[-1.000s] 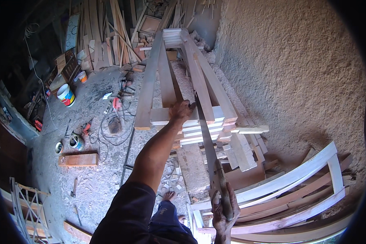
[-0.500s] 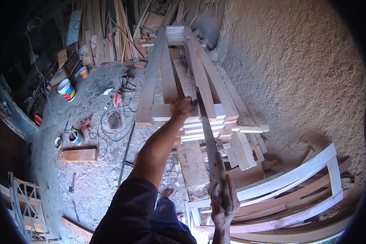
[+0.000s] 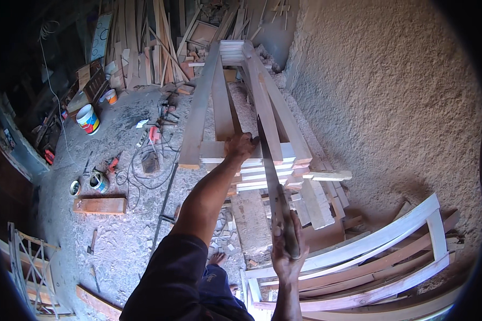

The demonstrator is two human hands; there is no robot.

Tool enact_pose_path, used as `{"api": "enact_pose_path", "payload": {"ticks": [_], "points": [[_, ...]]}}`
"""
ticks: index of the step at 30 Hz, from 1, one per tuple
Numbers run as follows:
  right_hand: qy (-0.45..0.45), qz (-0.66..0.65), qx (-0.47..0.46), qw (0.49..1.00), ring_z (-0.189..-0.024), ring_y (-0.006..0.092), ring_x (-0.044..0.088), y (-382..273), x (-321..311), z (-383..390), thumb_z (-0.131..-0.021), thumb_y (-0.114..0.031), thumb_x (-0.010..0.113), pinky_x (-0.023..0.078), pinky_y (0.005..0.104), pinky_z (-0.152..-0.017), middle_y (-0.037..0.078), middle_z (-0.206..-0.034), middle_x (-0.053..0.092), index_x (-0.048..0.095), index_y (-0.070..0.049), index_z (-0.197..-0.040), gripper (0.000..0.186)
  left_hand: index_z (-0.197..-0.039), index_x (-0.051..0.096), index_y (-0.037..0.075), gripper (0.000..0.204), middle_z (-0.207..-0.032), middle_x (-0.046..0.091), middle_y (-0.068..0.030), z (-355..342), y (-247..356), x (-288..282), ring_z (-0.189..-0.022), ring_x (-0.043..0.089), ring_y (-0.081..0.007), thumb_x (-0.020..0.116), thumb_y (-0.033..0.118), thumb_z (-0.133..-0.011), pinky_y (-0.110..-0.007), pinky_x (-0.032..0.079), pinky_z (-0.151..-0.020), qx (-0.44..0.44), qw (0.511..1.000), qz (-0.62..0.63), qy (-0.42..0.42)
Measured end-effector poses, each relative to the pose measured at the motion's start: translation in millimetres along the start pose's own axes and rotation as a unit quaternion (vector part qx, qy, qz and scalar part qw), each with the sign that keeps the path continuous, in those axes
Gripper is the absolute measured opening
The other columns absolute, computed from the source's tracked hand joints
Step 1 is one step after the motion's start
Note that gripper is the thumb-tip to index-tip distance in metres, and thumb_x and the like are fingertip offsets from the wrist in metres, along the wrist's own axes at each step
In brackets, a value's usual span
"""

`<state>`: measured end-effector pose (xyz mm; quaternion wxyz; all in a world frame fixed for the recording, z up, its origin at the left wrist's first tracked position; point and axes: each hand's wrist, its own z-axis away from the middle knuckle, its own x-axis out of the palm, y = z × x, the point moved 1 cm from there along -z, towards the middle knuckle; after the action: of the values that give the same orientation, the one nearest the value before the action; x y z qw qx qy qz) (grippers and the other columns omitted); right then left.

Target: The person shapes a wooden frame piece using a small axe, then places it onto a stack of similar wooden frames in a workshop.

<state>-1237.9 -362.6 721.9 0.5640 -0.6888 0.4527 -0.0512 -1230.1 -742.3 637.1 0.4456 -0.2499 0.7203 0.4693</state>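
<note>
In my right hand is the handle of a long handsaw, my fingers closed around it. The narrow blade points away from me and lies at the inner edge of a long board of a wooden frame. My left hand presses on the frame's near crosspiece, left of the blade, with its fingers curled and the thumb close to the saw. Several similar frames are stacked underneath, their pale ends showing below. The blade's far tip is hard to make out against the wood.
Several curved frames lie at the lower right, near a rough wall. Left on the dusty floor are a wood block, tangled cables, a hatchet and buckets. Boards lean at the back.
My right hand has pushed the saw forward, away from me, along the board. The left hand keeps its place on the frame; the whole view has shifted slightly.
</note>
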Motion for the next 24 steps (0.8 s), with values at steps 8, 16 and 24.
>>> {"api": "enact_pose_path", "payload": {"ticks": [8, 16, 24], "points": [[0.004, 0.169, -0.085, 0.982, -0.089, 0.0356, 0.074, -14, -42, 63, -0.090, -0.018, 0.071, 0.059, 0.0364, -0.071, 0.023, -0.121, 0.068, 0.056, 0.003, -0.136, 0.053, -0.099, 0.073, 0.018, 0.048, -0.095, 0.074, -0.0118, -16, -18, 29, -0.098, 0.070, -0.0302, 0.054, 0.062, -0.092, -0.044, 0.049, -0.096, 0.005, 0.993, 0.069, 0.100], [0.014, 0.045, -0.065, 0.997, -0.096, 0.0404, 0.071, 9, 3, 4, -0.091, -0.018, 0.066, 0.058, 0.0398, -0.073, 0.028, -0.122, 0.065, 0.054, 0.005, -0.136, 0.052, -0.099, 0.073, 0.016, 0.051, -0.096, 0.074, -0.0120, -13, -12, 25, -0.097, 0.070, -0.0322, 0.052, 0.062, -0.094, -0.048, 0.052, -0.091, 0.029, 0.998, -0.045, 0.019], [-0.032, 0.114, 0.010, 0.993, -0.102, 0.0403, 0.070, 2, -14, 41, -0.098, -0.024, 0.054, 0.057, 0.0450, -0.077, 0.026, -0.129, 0.063, 0.059, 0.004, -0.133, 0.045, -0.103, 0.072, 0.017, 0.050, -0.101, 0.074, -0.0121, -5, -5, 8, -0.104, 0.069, -0.0300, 0.052, 0.062, -0.094, -0.045, 0.051, -0.094, -0.003, 1.000, -0.020, 0.001]]}}
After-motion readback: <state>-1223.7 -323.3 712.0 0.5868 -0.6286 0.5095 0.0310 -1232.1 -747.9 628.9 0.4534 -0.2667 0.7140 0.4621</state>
